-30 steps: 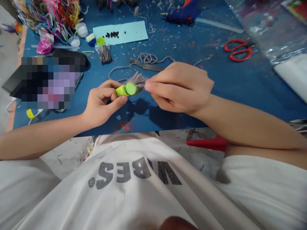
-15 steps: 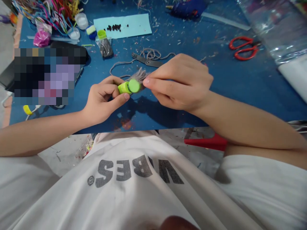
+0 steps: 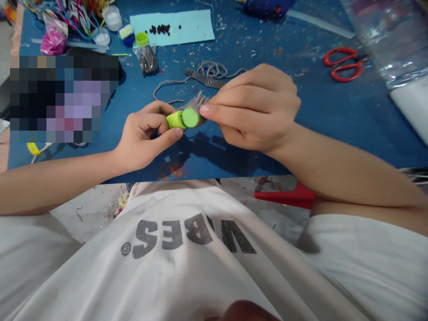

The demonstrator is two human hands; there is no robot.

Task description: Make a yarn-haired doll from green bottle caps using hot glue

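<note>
A blue table [image 3: 327,120] spreads beneath the green piece [image 3: 175,120]. Just right of the piece, the right hand [image 3: 259,109] pinches a grey tuft [image 3: 200,99] with its fingertips. On its left, the left hand [image 3: 143,133] grips the piece itself, held above the table. Light-blue paper [image 3: 197,31] lies beyond the piece, red scissors [image 3: 344,71] well to its right, loose grey cord [image 3: 211,69] just behind it.

Green piece [image 3: 175,119]: we lose one end behind the fingers of the left hand [image 3: 142,136].
Gray tuft [image 3: 199,99]: partly hidden by the fingertips of the right hand [image 3: 259,107].
Gray tool [image 3: 198,77]: one end vanishes behind the right fingers.
Black specks [image 3: 161,30]: beyond the left fingers, too small for us to identify.
</note>
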